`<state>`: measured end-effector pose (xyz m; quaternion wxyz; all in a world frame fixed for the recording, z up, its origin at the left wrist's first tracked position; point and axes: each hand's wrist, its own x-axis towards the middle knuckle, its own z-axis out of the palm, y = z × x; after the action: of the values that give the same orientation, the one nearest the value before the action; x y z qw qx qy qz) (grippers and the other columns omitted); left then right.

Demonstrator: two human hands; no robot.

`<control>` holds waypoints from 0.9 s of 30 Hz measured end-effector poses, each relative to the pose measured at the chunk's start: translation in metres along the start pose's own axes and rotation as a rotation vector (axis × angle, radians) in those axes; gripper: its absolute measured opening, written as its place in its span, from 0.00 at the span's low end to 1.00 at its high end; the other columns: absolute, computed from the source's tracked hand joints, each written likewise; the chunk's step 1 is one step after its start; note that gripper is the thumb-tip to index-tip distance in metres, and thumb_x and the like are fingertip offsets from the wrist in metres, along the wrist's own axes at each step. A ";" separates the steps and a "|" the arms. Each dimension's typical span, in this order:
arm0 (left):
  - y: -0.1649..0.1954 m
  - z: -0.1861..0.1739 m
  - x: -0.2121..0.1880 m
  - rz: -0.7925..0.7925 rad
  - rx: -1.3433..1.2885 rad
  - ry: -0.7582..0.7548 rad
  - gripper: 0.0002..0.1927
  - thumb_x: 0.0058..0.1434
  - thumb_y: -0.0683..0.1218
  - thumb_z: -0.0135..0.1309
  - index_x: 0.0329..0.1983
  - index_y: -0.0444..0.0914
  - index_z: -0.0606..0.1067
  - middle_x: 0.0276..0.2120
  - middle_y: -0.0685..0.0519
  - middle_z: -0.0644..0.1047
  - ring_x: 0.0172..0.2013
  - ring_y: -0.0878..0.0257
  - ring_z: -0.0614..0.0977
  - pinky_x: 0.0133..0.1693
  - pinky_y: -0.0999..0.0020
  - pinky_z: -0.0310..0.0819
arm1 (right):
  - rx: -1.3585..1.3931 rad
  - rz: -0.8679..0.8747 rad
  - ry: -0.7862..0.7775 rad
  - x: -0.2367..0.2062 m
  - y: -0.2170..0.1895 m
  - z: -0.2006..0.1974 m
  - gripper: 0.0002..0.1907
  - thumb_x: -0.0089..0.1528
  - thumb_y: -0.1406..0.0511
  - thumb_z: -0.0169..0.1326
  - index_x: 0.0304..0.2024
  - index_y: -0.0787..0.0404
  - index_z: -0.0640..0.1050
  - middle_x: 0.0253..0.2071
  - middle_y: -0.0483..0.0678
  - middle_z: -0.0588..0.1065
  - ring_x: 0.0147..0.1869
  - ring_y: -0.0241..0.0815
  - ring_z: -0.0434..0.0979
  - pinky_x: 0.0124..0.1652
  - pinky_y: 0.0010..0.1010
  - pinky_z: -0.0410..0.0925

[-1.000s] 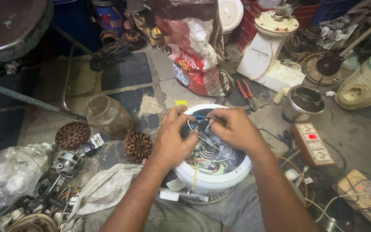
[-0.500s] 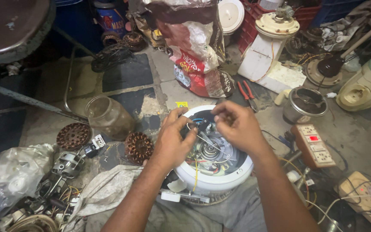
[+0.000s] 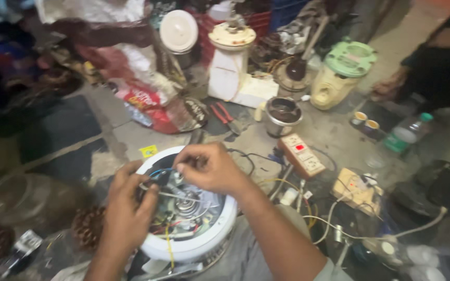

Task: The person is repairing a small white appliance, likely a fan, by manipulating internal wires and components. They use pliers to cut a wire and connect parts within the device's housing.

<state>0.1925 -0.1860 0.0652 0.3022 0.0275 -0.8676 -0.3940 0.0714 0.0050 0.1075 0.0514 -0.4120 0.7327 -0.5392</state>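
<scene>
Head view, looking down at my lap. My left hand (image 3: 126,208) and right hand (image 3: 209,167) work inside a round white appliance base (image 3: 194,247) turned open side up, resting on my knees just above the floor. My left hand curls over the near-left rim, fingers bent into the cavity, touching a thin metal rod (image 3: 175,196) that lies across the inside. My right hand comes in from the right, thumb and forefinger pinched together at the upper rim on something too small to make out, close to a blue wire (image 3: 158,172). The two hands are close but not touching. Inside the base: a central metal hub (image 3: 186,205), red and yellow wires (image 3: 169,240).

On the floor beyond: red-handled pliers (image 3: 224,115) beside a steel cup (image 3: 283,115); a beige socket box (image 3: 302,154) just right of my right hand; a white mixer body (image 3: 229,62) standing upright; a green-lidded appliance (image 3: 342,75); a plastic bottle (image 3: 407,132) with a green cap; a red and white sack (image 3: 141,99). At left, blurred, a glass jar (image 3: 27,200) lying on its side. Another person's arm (image 3: 433,62) shows at top right.
</scene>
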 end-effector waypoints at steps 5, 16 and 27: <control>-0.006 0.010 0.007 -0.063 -0.011 -0.026 0.12 0.59 0.45 0.55 0.42 0.33 0.74 0.61 0.42 0.71 0.61 0.43 0.72 0.58 0.53 0.66 | -0.227 -0.166 -0.062 -0.001 -0.014 -0.004 0.09 0.60 0.60 0.63 0.35 0.59 0.82 0.25 0.47 0.77 0.26 0.36 0.77 0.31 0.28 0.69; 0.006 0.010 0.013 -0.071 -0.025 -0.008 0.11 0.60 0.44 0.56 0.41 0.33 0.75 0.61 0.42 0.71 0.61 0.43 0.71 0.61 0.53 0.63 | -0.324 -0.152 -0.101 0.012 -0.010 -0.004 0.11 0.52 0.61 0.66 0.32 0.59 0.80 0.21 0.47 0.76 0.24 0.37 0.77 0.27 0.32 0.69; 0.016 0.009 0.014 -0.097 -0.048 -0.016 0.10 0.60 0.44 0.56 0.41 0.33 0.74 0.61 0.42 0.70 0.63 0.44 0.71 0.61 0.55 0.65 | -0.237 -0.099 -0.113 0.013 -0.011 -0.007 0.08 0.51 0.65 0.63 0.31 0.61 0.80 0.22 0.45 0.78 0.26 0.31 0.78 0.30 0.27 0.71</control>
<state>0.1793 -0.1734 0.0790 0.2764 0.0590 -0.8579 -0.4291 0.0649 0.0008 0.1243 0.0169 -0.4808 0.7658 -0.4268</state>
